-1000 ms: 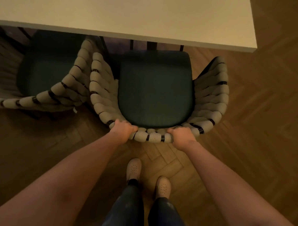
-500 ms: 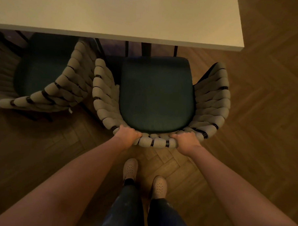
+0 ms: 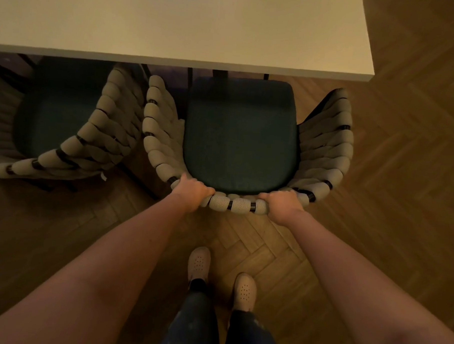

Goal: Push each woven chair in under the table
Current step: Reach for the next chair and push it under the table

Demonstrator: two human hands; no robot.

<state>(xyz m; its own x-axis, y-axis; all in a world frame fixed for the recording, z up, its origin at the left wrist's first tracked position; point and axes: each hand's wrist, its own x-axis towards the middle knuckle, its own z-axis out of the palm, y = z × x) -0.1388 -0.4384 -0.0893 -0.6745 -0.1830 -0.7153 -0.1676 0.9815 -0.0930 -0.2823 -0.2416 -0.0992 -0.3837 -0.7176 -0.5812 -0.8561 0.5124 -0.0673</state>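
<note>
A pale table (image 3: 175, 26) fills the view ahead of both my hands, with its near edge running crosswise and its corner off to the right of my right hand. Herringbone wood floor (image 3: 402, 179) lies below and to the right.

The woven chair (image 3: 325, 150) I am pushing stands directly beyond my hands. Its dark green seat cushion (image 3: 240, 136) is almost wholly out in the open, only its far edge meeting the table's edge. A second woven chair (image 3: 105, 130) sits to the left of my left hand. It is turned at an angle, and its arm is just beside mine; I cannot tell if they touch.

My left hand (image 3: 192, 193) grasps the chair's top rail (image 3: 235, 204), fingers curled over it. My right hand (image 3: 284, 204) grasps the same rail, with a short stretch of weave between them.

Most of the push looks ahead of me. I judge it best to press evenly through both hands so the chair runs straight, leaning slightly away from the neighbour on the left. I should step forward rather than stretch. Whether the woven arms clear the tabletop is hidden, so I would go slowly as they reach the edge.
</note>
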